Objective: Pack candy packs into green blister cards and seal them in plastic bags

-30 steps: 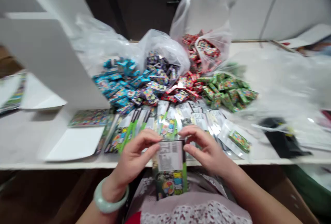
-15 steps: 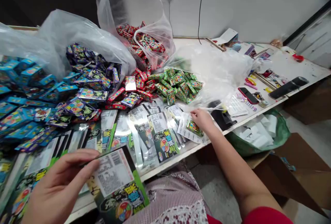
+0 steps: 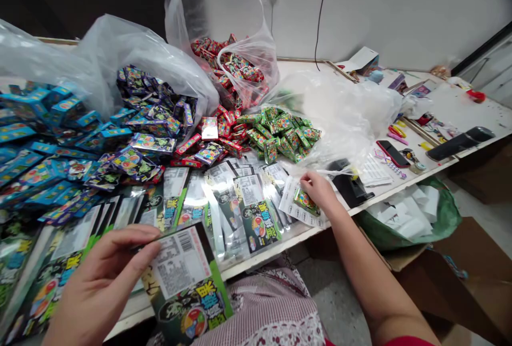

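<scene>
The right hand (image 3: 318, 190) is hemmed in: black device (image 3: 350, 186) just right, crumpled plastic bag (image 3: 340, 117) above, overlapping foil packets (image 3: 244, 207) left; open air lies past the table's front edge (image 3: 288, 236), lower right.

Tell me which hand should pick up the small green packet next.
The right hand: it is right at the small green packet, while the left hand is occupied, holding the large printed packet far from it.

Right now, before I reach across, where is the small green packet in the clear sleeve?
The small green packet lies right of centre in the head view, under the right hand, left of a black object.
</scene>
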The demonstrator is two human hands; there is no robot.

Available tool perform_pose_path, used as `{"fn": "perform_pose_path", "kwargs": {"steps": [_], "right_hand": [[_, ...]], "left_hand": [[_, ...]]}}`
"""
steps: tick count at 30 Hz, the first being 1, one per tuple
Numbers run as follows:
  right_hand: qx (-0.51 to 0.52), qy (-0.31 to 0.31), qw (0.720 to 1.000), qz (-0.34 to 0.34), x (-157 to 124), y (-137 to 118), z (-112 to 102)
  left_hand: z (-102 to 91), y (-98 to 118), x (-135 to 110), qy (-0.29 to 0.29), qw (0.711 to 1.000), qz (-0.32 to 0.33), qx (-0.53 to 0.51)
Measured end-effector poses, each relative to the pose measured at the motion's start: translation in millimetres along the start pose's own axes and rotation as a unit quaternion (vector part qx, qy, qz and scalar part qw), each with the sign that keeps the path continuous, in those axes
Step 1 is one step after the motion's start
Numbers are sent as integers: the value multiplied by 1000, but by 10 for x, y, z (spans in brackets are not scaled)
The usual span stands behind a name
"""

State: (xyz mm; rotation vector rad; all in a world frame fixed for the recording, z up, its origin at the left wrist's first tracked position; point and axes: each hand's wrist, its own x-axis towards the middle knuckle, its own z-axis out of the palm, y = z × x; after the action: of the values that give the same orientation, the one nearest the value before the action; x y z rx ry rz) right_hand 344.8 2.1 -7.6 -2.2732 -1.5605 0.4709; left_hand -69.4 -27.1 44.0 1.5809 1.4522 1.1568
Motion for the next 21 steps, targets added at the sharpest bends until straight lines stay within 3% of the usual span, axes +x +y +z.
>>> {"fn": "perform_pose_path", "kwargs": {"steps": [4,7,10,13,16,18,21], "right_hand": [[60,7,998,-10,-39,13,-78],[102,11,994,-33,-107,-209,-194],[196,-67,968,-138,-267,-747,-336],[271,-217,889,-298,-487,-1460,-443],[240,-295,838,-391,-644,-2060,-435],[197,-316,826,-422,-673,-2303,-368],[137,-341,825,-430,-644,-2441,-260]], "left_hand": [[6,-35,-20,-41,999,18,-4],[29,-1,-46,-55,996,70,-9],[54,73,-80,-65,993,96,-20],[57,145,-118,-83,990,107,-27],[39,189,-161,-103,989,106,-34],[28,201,-186,-111,988,101,-41],[26,205,-204,-109,988,102,-47]]}}
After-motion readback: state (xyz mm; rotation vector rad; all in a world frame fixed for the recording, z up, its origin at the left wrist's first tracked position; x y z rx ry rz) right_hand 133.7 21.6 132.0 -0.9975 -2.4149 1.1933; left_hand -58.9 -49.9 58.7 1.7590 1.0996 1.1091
